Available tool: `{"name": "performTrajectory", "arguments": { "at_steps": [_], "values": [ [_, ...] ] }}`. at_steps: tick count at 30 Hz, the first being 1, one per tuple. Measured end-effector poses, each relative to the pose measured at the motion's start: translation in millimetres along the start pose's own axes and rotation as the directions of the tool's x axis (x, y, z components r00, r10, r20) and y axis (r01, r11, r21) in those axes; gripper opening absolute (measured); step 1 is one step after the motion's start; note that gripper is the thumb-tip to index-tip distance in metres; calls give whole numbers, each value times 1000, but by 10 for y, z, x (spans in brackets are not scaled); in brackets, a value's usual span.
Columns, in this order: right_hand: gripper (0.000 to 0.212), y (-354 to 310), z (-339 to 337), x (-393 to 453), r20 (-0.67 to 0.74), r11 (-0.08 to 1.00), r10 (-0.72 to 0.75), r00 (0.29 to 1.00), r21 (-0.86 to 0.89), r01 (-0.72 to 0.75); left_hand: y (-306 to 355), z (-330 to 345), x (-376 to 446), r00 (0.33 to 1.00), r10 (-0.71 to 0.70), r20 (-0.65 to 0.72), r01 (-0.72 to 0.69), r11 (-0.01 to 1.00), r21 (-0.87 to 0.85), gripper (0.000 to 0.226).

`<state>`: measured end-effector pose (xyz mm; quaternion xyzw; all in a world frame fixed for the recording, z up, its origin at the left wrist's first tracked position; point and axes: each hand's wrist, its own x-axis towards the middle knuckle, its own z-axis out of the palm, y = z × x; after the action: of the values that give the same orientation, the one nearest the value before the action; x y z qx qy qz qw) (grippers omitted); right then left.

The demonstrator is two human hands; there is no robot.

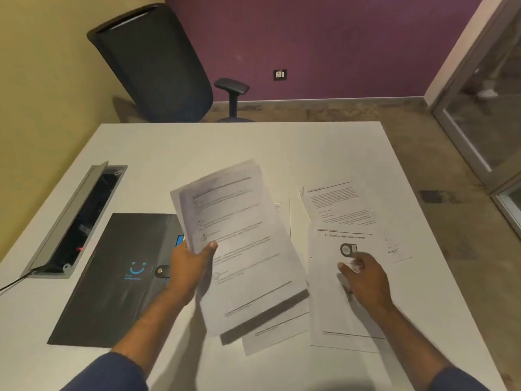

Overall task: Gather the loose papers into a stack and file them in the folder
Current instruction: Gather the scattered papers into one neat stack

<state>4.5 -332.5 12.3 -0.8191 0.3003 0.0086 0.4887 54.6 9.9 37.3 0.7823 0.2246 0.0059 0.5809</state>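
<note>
My left hand [189, 266] grips a few printed sheets [239, 241] by their left edge and holds them tilted above the white table [197, 145]. The dark folder [118, 277], shut with a snap tab and marked with a blue smile logo, lies flat left of that hand. My right hand [363, 275] rests with its fingertips on a loose sheet headed with a title and a small picture [335, 306]. Another printed sheet [338, 204] lies farther back on the right. One more sheet [270, 334] peeks out under the held ones.
An open cable tray [79, 218] with a raised grey lid is sunk into the table at the left, a cable running from it. A black office chair [152, 63] stands behind the table. A glass door [485, 114] is at the right.
</note>
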Motion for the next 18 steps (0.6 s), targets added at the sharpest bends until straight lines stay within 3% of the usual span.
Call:
{"name": "performTrajectory", "arguments": {
  "at_steps": [2,5,9,12,15,18],
  "values": [
    [58,179,-19,47,-68,973,67,995,-216,-80,-84,-85,24,994,-109,33,108,994,31,32],
    [92,288,-42,87,-178,812,210,961,-516,-273,-203,-158,0,970,-220,104,219,975,19,36],
    [107,359,-58,94,-241,683,349,905,-596,-422,-268,-179,-111,922,-307,236,321,947,-23,31],
    [110,390,-134,170,-250,651,407,879,-596,-471,-299,-174,-147,900,-330,284,348,937,-17,32],
    [105,466,-245,269,-265,703,437,860,-496,-510,-342,-166,-116,888,-349,298,372,928,-22,36],
    [58,580,-305,324,-241,808,378,894,-387,-445,-369,-156,-66,886,-350,304,376,926,-30,37]
  ]
}}
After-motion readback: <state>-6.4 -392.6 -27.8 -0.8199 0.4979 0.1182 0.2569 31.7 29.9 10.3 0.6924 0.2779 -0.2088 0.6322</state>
